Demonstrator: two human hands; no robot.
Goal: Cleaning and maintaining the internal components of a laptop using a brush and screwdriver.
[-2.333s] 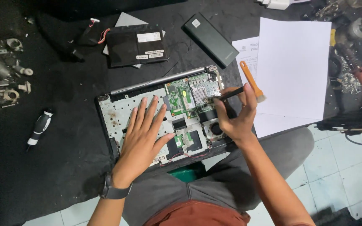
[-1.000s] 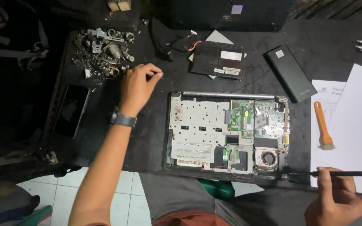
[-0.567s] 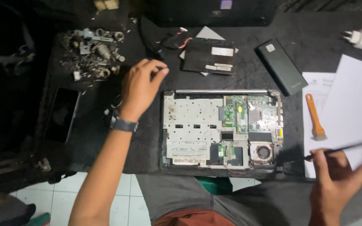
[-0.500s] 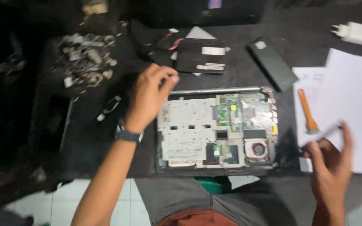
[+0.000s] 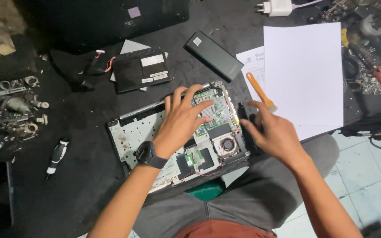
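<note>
The opened laptop [image 5: 173,145] lies tilted on the black mat [image 5: 89,176], its shell serving as a tray for its own parts: a green board [image 5: 217,110] in the upper right, a round fan [image 5: 228,144] below it, and pale metal plating [image 5: 131,134] across the left half. Thin red wires run along the near edge.

The left hand [image 5: 179,123], with a dark watch [image 5: 147,154] at the wrist, lies flat on the middle of the laptop, fingers spread wide apart and fingertips [image 5: 208,105] reaching onto the green board. It grips nothing; it presses palm down on the shell.

The right hand [image 5: 272,132] is at the laptop's right edge, fingers loosely parted, forefinger stretched toward the orange brush [image 5: 261,91]. Whether it holds anything I cannot tell; a dark strip lies under it at the laptop's edge, and the fingers seem to rest on or just above it.

Just beyond the hand, white sheets [image 5: 305,75] lie with the brush on their left edge. A black battery [image 5: 214,55] lies above the laptop, and a black drive [image 5: 142,70] with white labels sits to its left. A small screwdriver [image 5: 57,155] lies well left of the laptop, and a heap of metal scraps [image 5: 14,110] sits at the far left. A white charger [image 5: 278,6] is at the top edge.
</note>
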